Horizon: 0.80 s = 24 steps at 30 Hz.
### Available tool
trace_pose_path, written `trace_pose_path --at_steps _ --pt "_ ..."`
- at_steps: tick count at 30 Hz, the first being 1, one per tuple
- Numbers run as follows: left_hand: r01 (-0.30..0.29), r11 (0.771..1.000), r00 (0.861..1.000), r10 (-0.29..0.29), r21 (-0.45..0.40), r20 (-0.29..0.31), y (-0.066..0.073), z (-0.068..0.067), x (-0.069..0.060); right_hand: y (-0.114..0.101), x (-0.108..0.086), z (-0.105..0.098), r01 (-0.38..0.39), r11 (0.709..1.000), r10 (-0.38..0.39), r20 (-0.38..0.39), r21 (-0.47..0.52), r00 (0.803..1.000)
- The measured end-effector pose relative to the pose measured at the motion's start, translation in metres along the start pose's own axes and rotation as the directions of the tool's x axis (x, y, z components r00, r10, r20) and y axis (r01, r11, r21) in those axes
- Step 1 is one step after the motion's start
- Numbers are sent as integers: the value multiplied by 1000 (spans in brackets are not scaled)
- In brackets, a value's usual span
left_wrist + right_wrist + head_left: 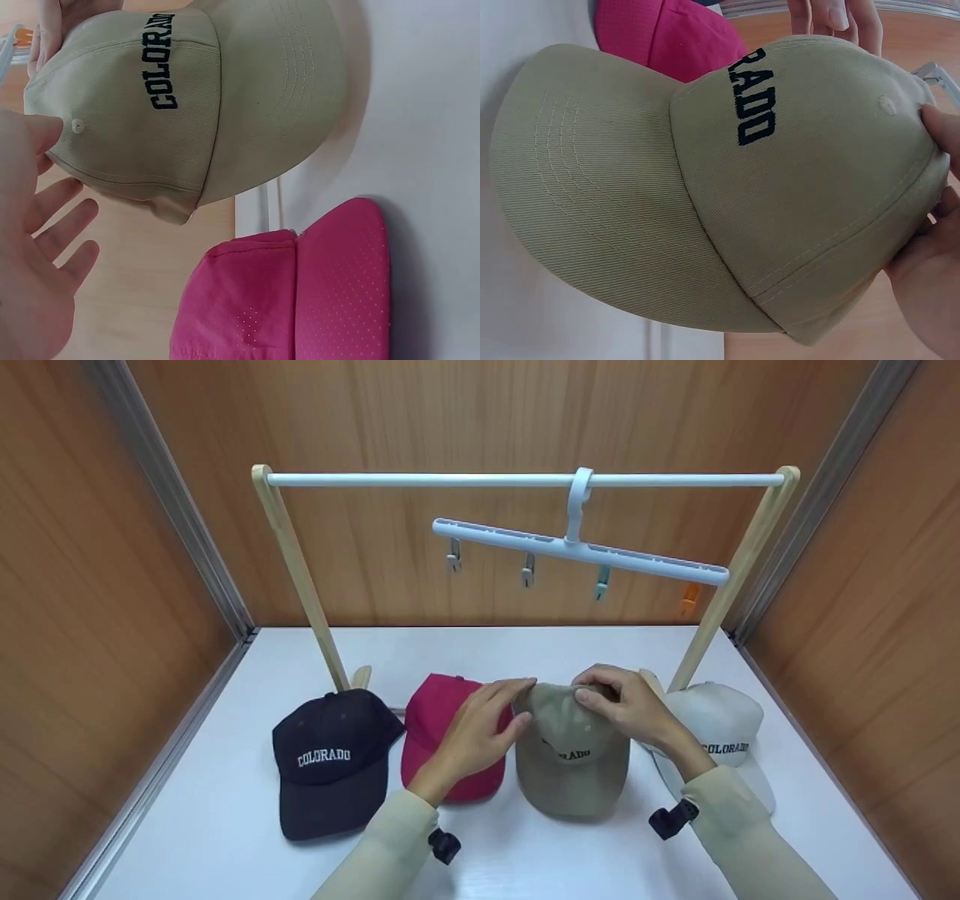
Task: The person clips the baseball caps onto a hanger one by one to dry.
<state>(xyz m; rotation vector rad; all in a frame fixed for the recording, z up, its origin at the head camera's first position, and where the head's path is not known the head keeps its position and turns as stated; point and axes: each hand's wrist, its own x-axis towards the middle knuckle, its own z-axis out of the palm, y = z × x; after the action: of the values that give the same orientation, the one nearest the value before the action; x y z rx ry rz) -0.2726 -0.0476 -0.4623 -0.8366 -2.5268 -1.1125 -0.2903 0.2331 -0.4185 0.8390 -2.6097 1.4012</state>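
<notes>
Lower centre, the right hand (636, 706) pinches a khaki cloth cap (574, 761); the left hand (476, 735), fingers loosely spread, is alongside.

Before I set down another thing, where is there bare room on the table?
Bare table lies between the left wall and the black cap, and in a strip between the red cap and back wall. It is crowded around the khaki cap: left hand, right hand and white cap are close.

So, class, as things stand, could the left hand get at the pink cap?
Probably yes: the left hand is close to the pink cap, with nothing visible between them, while the right hand grips the olive cap.
</notes>
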Motion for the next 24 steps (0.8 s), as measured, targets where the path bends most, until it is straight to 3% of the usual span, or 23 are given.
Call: trace_pose_path --at_steps 10,18,24 --pt "-48 995 999 47 -86 -12 2 -1 7 -7 -2 -1 50 999 -50 4 -6 999" --pt "-43 991 999 43 -128 -4 5 -2 8 -9 -4 -4 57 998 -57 13 21 998" --pt "-51 988 999 52 -144 5 8 -2 10 -10 -7 -7 64 997 -63 17 -34 998"
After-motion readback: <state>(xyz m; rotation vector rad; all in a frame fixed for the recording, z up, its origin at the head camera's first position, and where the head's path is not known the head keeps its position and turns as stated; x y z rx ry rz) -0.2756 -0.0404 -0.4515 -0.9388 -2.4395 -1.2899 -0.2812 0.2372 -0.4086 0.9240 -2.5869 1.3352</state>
